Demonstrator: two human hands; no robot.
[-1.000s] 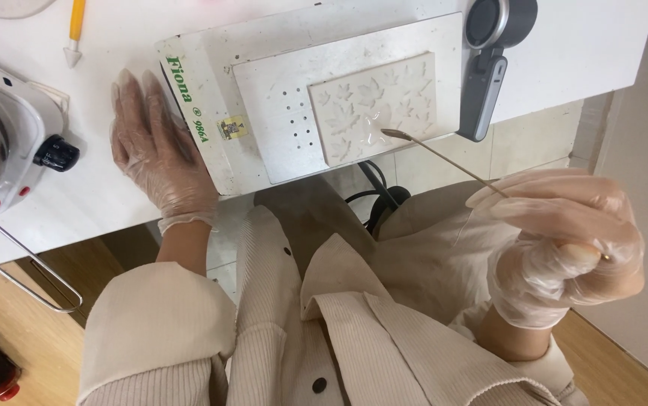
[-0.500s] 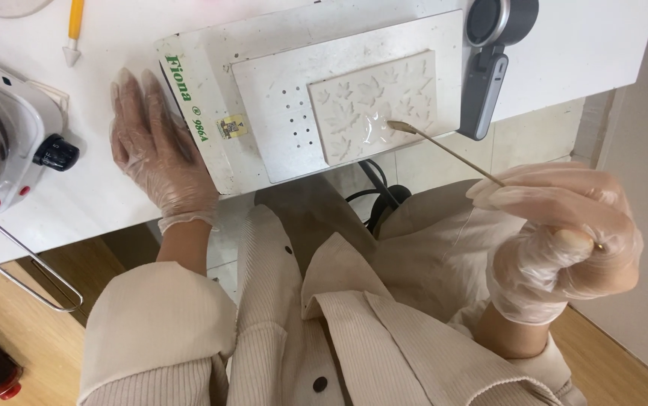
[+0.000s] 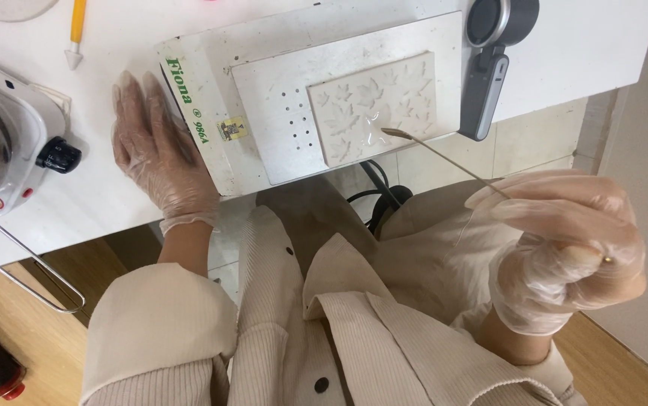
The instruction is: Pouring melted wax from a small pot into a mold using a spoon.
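Metal pick [image 3: 444, 156] — tip toward mold [image 3: 375, 105]

left hand [image 3: 157, 154]: see-through glove | right hand [image 3: 564, 252]: see-through glove | thin stick [image 3: 444, 158]: gold-brown | leaf mould [image 3: 374, 105]: white, leaf pattern | flat machine [image 3: 211, 135]: white, green letters | handle [image 3: 493, 60]: grey and black | knob at left [image 3: 59, 155]: black | pointed tool, upper left [image 3: 75, 34]: yellow, white tip | coat sleeve [image 3: 158, 338]: cream, ribbed | table [image 3: 602, 45]: white
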